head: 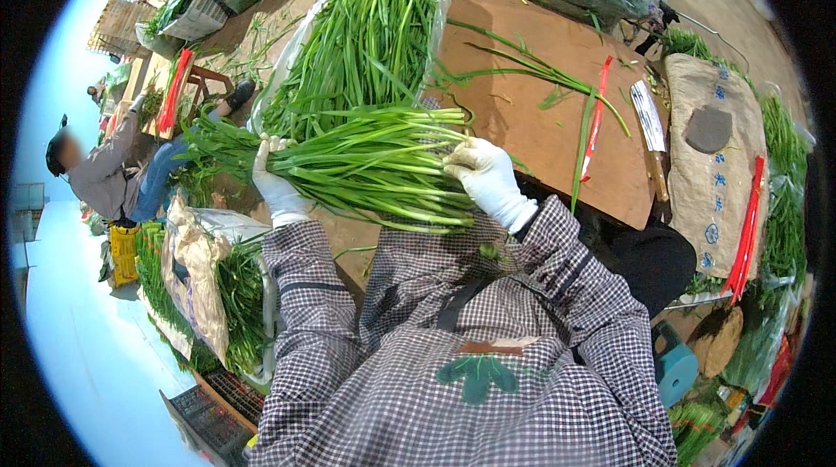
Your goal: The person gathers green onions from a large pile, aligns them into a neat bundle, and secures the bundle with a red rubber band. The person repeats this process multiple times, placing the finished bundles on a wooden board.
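Both hands wear white gloves. My left hand (277,183) grips a loose bunch of long green leafy stalks, likely garlic chives (379,167), near its leafy end; some of its fingers are hidden by the leaves. At the pale stem ends, my right hand (486,173) has its thumb and fingertips pinched together on the stalks. Just beyond the bunch lies a large heap of the same greens (372,42) in clear plastic. To the right, a few loose stalks (555,72) and a red tie strip (596,118) rest on a brown board (496,101).
A knife with a wooden handle (657,173) lies at the board's right edge. Beyond it, a printed sack (712,206) carries a dark stone-like piece (708,129) and red ties (744,238). A seated person (111,173) is at the left. Covered greens (241,304) stand lower left.
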The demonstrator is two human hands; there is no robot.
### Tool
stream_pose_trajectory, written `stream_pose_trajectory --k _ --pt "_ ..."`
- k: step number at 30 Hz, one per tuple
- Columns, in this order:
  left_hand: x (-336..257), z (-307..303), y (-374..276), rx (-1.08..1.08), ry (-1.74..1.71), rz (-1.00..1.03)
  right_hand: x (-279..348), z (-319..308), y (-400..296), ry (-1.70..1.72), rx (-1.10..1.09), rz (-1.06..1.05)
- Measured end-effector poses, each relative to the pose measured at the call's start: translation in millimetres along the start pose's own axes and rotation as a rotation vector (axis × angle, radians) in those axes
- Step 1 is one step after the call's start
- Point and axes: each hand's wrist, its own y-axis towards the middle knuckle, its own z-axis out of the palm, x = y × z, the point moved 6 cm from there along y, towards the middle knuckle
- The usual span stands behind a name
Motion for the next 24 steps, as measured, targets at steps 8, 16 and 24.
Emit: stream_pose_trajectory --k 8,16,24 --pt "3 -27 -8 -0.025 -0.044 0.016 90 -25 -68 -0.174 -0.054 -0.458" --pt "-11 -22 0 0.263 -0.207 -0.068 -9 -53 -117 -0.697 0.655 0.077" --pt "-16 -12 2 0.208 -0.156 -0.026 12 0 -8 -0.522 0.040 -0.224"
